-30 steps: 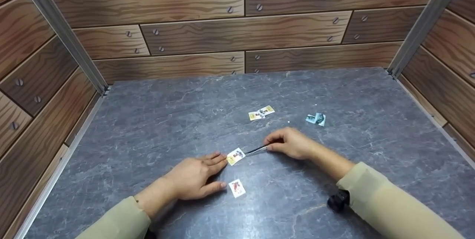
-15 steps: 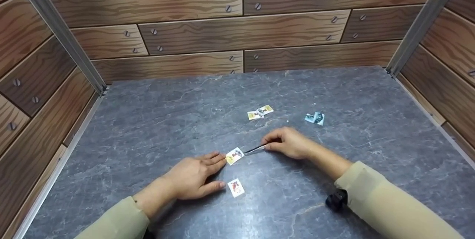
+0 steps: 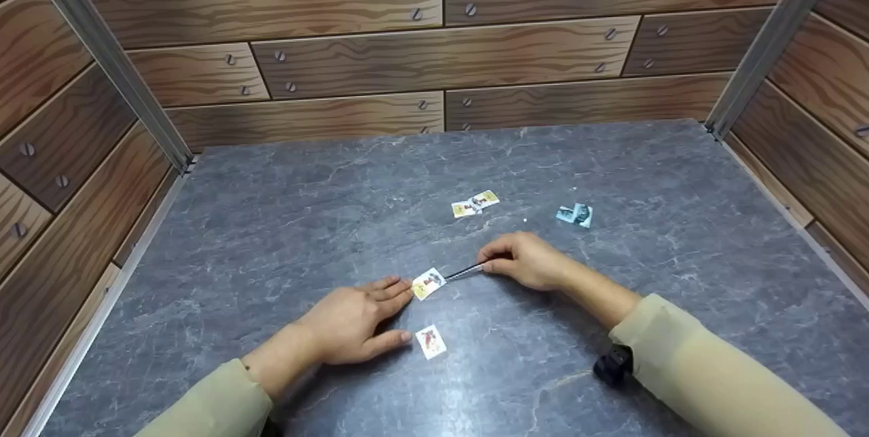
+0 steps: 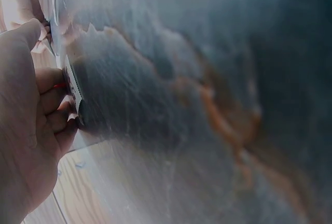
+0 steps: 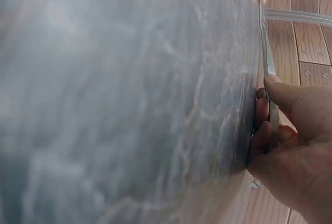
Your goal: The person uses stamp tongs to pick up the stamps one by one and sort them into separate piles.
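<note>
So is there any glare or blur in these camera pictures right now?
Head view: a pale glare on the tabletop below the red-printed card. Left wrist view: tabletop blurred, dark at the right edge, washed out at the upper left. Right wrist view: tabletop soft, right hand crisper.

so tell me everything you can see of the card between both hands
The card is white, rectangular, paper-like, with a yellow patch near its left end and a dark and red figure. It sits diagonally, printed side up, on or just above the table. The left hand touches its left side; tweezers in the right hand meet its right side. Finer print is unreadable.
</note>
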Motion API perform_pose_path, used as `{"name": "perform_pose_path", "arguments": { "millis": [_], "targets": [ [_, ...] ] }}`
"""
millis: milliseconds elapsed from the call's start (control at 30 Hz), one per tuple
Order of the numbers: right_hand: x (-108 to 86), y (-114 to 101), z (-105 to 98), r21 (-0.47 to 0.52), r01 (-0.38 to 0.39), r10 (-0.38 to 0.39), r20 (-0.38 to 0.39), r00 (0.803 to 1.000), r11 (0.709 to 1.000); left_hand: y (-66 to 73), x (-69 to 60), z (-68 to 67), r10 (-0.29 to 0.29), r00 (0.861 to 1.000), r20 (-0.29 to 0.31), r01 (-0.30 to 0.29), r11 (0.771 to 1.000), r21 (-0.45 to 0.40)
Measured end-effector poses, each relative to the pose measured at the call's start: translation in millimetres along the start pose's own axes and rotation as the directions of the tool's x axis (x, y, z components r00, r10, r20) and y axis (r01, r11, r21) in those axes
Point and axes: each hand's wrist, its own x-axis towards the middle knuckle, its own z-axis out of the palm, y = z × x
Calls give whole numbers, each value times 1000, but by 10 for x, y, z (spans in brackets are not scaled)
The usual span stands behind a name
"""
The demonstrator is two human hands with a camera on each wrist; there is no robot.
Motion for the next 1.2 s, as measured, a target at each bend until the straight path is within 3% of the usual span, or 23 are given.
{"name": "perform_pose_path", "arguments": {
  "millis": [1200],
  "targets": [
    [8, -53, 42, 33, -91, 91, -25, 996, 995, -21, -11, 17, 12, 1000, -18, -12, 1000, -6]
  ]
}}
